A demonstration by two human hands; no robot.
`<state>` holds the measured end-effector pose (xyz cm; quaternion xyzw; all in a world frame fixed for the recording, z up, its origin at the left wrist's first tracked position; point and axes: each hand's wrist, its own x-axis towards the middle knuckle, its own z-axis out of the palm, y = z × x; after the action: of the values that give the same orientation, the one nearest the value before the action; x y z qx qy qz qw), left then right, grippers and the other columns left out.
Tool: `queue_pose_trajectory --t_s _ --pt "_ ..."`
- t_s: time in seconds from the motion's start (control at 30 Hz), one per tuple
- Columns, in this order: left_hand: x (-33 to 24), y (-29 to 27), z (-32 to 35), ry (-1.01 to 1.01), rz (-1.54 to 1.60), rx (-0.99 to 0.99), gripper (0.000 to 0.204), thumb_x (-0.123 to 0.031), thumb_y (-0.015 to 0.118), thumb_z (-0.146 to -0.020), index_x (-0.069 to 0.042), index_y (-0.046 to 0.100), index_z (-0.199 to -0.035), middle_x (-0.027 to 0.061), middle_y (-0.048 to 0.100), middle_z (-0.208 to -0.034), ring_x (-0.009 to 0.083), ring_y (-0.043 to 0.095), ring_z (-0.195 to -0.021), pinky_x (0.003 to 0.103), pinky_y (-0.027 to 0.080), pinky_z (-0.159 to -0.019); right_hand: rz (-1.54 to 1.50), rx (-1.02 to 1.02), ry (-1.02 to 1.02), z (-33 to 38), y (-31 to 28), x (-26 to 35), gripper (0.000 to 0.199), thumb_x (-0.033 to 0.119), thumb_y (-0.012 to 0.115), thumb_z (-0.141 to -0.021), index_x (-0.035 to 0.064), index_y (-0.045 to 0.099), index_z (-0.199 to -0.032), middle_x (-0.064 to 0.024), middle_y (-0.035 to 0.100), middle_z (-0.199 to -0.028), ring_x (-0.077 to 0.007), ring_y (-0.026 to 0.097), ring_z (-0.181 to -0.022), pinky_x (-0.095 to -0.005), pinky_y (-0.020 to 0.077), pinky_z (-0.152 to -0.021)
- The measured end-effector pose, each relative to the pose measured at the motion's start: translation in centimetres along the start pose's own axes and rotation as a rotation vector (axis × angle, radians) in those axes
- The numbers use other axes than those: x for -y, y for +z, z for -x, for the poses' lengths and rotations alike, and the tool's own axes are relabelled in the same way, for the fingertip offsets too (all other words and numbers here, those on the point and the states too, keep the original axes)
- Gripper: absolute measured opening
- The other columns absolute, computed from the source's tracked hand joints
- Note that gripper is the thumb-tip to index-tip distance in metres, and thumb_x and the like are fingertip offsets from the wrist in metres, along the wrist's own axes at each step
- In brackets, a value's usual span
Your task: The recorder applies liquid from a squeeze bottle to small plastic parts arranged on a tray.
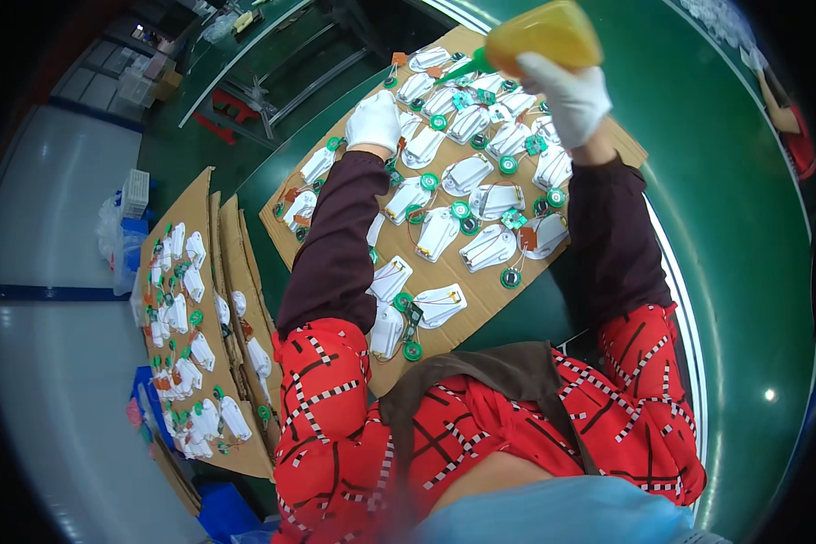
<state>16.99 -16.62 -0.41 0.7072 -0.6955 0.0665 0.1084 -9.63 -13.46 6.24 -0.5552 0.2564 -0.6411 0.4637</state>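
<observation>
Within the right hand (568, 98) tilts a bottle (548, 34).

Amber bottle (553, 33) tilted, green nozzle (467, 66) down-left; white housings (439, 236) with wired green discs (461, 209) spread across cardboard (483, 292).

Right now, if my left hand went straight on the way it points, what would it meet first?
Your left hand would probably first meet the small green round part slightly right ahead, on the cardboard. Depth is unclear, so it might pass above.
</observation>
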Motion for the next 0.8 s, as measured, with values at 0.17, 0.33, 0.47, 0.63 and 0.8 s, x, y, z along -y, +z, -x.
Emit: queue_pose_trajectory --t_s 0.17,0.33,0.47,0.63,0.8 --pt "0.2 0.4 0.1 -0.013 0.012 -0.015 0.018 -0.017 0.048 -0.086 -0.006 0.060 -0.094 0.0158 0.065 -0.093 0.0319 0.063 -0.091 0.042 0.051 -0.077 0.146 0.109 0.104 -2.6 3.9 -5.0 0.041 0.020 0.077 -0.073 0.0019 0.060 -0.105 -0.0048 0.064 -0.091 -0.0103 0.060 -0.073 -0.0236 0.0490 -0.060" --pt "0.4 0.5 0.0 -0.023 0.051 -0.025 0.018 -0.015 0.050 -0.084 -0.005 0.060 -0.096 0.0161 0.065 -0.093 0.0318 0.063 -0.093 0.042 0.051 -0.078 0.293 0.242 0.099 -3.7 6.5 -8.0 0.055 0.017 0.081 -0.068 0.0015 0.054 -0.114 -0.0071 0.063 -0.104 -0.0143 0.061 -0.090 -0.0271 0.0497 -0.078" --pt "0.4 0.5 -0.1 -0.025 0.074 -0.031 0.018 -0.013 0.050 -0.083 -0.005 0.061 -0.094 0.0164 0.065 -0.095 0.0319 0.062 -0.094 0.042 0.050 -0.078 0.378 0.291 0.142 -4.0 7.1 -9.7 0.062 0.019 0.082 -0.066 0.0028 0.052 -0.118 -0.0069 0.062 -0.109 -0.0159 0.060 -0.097 -0.0276 0.0475 -0.086" --pt "0.6 0.1 0.1 -0.043 0.106 -0.021 0.019 -0.015 0.053 -0.081 -0.007 0.063 -0.096 0.0143 0.065 -0.096 0.0311 0.062 -0.095 0.042 0.050 -0.081 0.525 0.290 0.146 -4.2 7.9 -9.7 0.066 0.023 0.084 -0.064 0.0053 0.052 -0.118 -0.0061 0.061 -0.111 -0.0175 0.059 -0.099 -0.0276 0.0459 -0.090" --pt "0.6 -0.6 0.7 0.022 0.101 0.039 0.034 -0.029 0.067 -0.076 -0.010 0.060 -0.103 0.0124 0.063 -0.105 0.0285 0.059 -0.101 0.039 0.048 -0.085 0.499 0.296 0.129 -4.3 8.1 -9.7 0.068 0.023 0.085 -0.062 0.0062 0.052 -0.119 -0.0057 0.060 -0.111 -0.0174 0.058 -0.101 -0.0279 0.0457 -0.091"
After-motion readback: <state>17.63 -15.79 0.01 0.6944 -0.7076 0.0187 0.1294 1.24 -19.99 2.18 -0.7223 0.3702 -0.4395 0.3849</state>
